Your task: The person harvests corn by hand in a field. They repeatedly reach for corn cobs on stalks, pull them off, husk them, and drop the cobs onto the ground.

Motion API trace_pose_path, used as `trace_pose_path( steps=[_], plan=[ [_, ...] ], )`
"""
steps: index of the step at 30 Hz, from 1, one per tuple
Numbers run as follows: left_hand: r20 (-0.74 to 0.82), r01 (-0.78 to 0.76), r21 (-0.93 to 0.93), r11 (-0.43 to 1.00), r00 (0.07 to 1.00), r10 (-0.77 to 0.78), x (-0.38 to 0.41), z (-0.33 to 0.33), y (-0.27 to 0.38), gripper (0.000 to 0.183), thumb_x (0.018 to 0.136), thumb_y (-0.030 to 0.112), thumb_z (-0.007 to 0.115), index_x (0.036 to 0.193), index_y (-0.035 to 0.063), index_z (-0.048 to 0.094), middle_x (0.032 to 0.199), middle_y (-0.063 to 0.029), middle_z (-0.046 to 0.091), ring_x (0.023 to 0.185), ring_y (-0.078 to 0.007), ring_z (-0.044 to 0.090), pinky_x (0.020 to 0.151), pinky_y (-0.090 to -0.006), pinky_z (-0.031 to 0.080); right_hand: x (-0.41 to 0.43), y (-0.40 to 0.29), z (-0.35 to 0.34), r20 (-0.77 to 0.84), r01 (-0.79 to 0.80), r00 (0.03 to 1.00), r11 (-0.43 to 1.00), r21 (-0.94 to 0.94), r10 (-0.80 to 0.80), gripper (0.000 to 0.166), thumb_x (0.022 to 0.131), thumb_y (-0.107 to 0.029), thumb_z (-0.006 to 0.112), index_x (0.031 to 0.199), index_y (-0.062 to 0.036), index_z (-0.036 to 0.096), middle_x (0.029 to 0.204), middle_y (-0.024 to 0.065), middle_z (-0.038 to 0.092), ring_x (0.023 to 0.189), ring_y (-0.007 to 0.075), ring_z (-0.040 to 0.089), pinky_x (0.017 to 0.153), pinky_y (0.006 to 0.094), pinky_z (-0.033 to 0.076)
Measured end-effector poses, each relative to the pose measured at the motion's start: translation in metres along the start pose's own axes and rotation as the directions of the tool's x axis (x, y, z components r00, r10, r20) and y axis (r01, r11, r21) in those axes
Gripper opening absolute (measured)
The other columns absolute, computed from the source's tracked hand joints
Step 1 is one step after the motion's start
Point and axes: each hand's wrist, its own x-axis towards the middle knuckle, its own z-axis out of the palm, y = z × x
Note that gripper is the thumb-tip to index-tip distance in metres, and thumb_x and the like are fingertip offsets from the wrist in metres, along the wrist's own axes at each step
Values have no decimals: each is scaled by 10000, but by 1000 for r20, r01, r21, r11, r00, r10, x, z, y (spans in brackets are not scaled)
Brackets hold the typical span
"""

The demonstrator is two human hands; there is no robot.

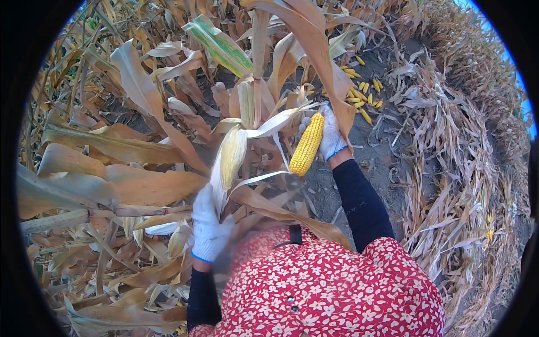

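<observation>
My right hand (330, 132), in a white knit glove with a blue cuff edge, grips a bare yellow ear of corn (307, 145). The ear slants down toward me, its kernels exposed. Left of it, a pale peeled corn husk (233, 153) hangs from a standing dry corn stalk (257, 63), with strips spread toward the ear. My left hand (212, 229), gloved the same way, is at the husk's lower end. Its thumb stands apart from the straight fingers, and the husk's tip lies between them. Whether the glove presses on the husk is hard to see.
Several husked ears (358, 94) lie on bare soil (374, 143) beyond my right hand. Dry corn leaves (147, 177) crowd the left side, and a long brown leaf (324, 54) arches beside my right wrist. A band of flattened stalks and husks (446, 202) runs along the right.
</observation>
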Motion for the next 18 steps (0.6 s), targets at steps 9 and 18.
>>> trace_pose_path(
  steps=[9,18],
  plan=[
    [471,-354,-189,916,786,401,55,86,113,488,789,340,742,1146,27,628,972,-168,700,993,-353,660,895,-479,495,-115,0,-79,-51,174,985,920,351,-166,426,1023,-464,440,996,-62,580,884,107,638,812,258,633,753,438,540],
    [741,52,-567,822,469,481,-40,153,170,503,1011,473,504,850,31,683,693,-186,622,633,-340,610,628,-444,463,-196,86,-304,-656,533,667,842,87,-354,528,983,-571,418,1010,-73,592,971,110,658,916,306,632,856,481,510]
  ],
)
